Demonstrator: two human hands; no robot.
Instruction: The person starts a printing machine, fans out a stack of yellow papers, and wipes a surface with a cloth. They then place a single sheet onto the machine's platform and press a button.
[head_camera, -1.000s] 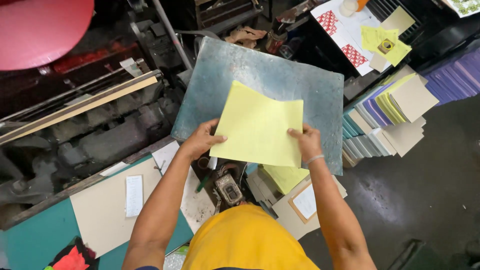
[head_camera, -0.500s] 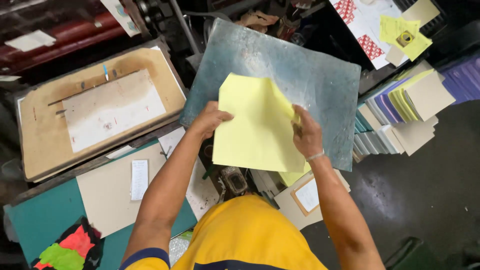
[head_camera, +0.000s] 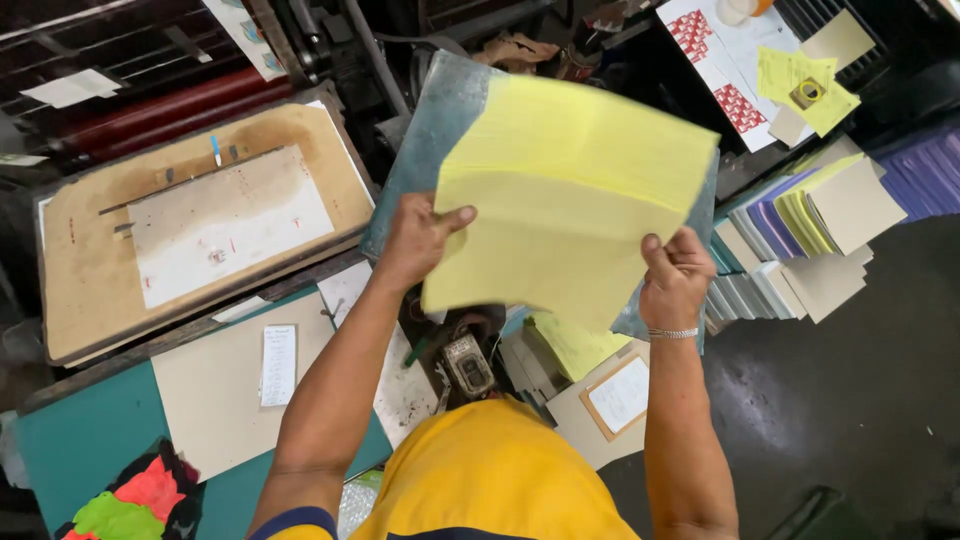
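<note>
Left hand (head_camera: 420, 238): grips near-left edge of yellow paper stack (head_camera: 575, 195).
Right hand (head_camera: 675, 278): grips its near-right edge.
Beneath: grey metal plate (head_camera: 440, 130).

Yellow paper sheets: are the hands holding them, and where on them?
Yes. Both hands hold the yellow paper sheets: the left hand grips the left edge, the right hand the lower right edge, above the grey-blue metal plate.

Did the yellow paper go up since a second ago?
Yes. The yellow paper, held by the left hand and right hand, has lifted and now covers most of the grey-blue metal plate behind it.
</note>
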